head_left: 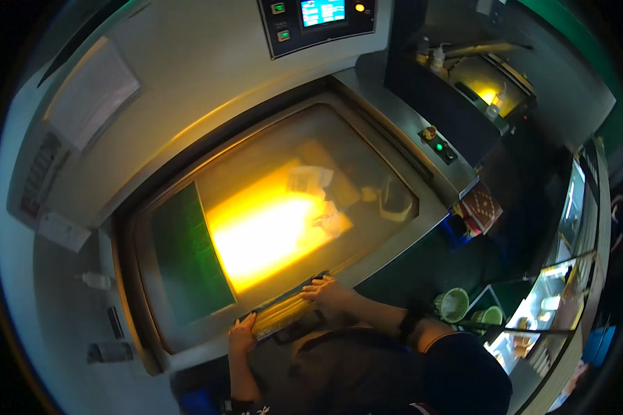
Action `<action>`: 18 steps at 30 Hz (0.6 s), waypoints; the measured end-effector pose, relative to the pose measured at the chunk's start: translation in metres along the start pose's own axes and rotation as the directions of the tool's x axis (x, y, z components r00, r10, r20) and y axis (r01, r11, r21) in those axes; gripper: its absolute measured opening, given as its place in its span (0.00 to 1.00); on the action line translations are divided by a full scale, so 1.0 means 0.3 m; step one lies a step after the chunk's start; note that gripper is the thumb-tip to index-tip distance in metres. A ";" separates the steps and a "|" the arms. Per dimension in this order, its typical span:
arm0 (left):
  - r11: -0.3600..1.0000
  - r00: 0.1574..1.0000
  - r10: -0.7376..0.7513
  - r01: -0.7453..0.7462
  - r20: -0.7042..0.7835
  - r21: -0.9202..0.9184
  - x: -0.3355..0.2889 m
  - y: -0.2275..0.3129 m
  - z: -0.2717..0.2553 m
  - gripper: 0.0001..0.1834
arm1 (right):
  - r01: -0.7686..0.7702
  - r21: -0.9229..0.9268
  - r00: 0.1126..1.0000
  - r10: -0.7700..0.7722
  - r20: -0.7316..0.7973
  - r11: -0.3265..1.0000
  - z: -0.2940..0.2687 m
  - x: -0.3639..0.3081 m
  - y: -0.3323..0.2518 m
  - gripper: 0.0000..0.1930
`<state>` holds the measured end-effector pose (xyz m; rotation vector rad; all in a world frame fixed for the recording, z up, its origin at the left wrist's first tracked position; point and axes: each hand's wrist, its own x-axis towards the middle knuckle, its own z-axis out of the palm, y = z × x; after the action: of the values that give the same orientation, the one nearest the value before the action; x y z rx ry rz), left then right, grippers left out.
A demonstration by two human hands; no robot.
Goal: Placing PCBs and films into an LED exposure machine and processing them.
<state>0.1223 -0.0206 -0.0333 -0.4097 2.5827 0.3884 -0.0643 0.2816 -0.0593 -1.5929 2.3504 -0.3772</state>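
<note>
Both hands on the long narrow yellow-lit strip at the near edge of the broad metal-framed machine bed. Left hand grasps its left end, fingers curled over; right hand grasps the right end, fingertips over the far edge. Can't tell if the strip is loose or part of the machine. Bed's middle glows bright yellow; translucent dark-green rectangular sheet covers its left part, just beyond the left hand. Far side: black control panel with a lit blue screen. Right of the bed: patterned red-brown box, and nearer, a round pale-green bucket.
</note>
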 end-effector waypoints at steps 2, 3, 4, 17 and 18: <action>0.999 0.999 -0.023 0.024 -0.030 0.027 0.026 0.088 -0.001 0.40 | -0.027 -0.048 0.992 0.021 -0.123 0.999 0.017 -0.091 0.096 0.21; 0.999 0.999 -0.020 0.021 -0.026 0.039 0.038 0.107 0.008 0.41 | 0.012 0.090 0.986 0.003 -0.168 0.996 0.019 -0.122 0.160 0.22; 0.998 1.000 -0.002 0.002 -0.015 0.058 0.059 0.130 0.010 0.41 | 0.039 0.226 0.976 0.011 -0.216 0.973 0.007 -0.168 0.226 0.23; 0.997 0.986 -0.046 0.035 0.161 0.070 0.070 0.233 -0.091 0.44 | -0.968 0.235 0.023 0.962 -0.273 0.090 -0.663 -0.753 1.377 0.48; 0.995 0.982 -0.069 0.055 0.177 0.087 0.067 0.237 -0.095 0.44 | -0.967 0.235 0.027 0.956 -0.293 0.099 -0.648 -0.773 1.402 0.50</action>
<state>0.0682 0.0303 -0.0058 -0.4056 2.3949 0.2825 -0.4150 0.6603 -0.0134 0.5379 3.0335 -0.2903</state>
